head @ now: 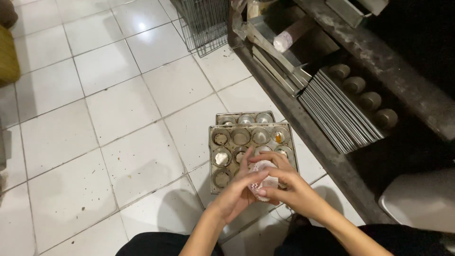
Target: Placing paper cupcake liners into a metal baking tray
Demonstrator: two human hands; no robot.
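A worn metal muffin tray [215, 163] lies on the white tiled floor, stacked over a second tray [244, 117] that shows behind it. One cup on its left side holds a white paper liner [221, 157]. Above the tray's near right part, my left hand [237, 194] and my right hand [289, 186] meet around a small stack of white paper cupcake liners [263, 176]. Both hands grip the stack, fingers pinching at its rim. The tray cups beneath my hands are hidden.
A dark metal rack [303, 118] runs diagonally on the right, holding stacked wire racks [334, 106] and muffin tins [369, 99]. A wire cage [204, 23] stands at the top. A white container [422, 199] sits at lower right. My dark-clothed knees [161, 244] fill the bottom.
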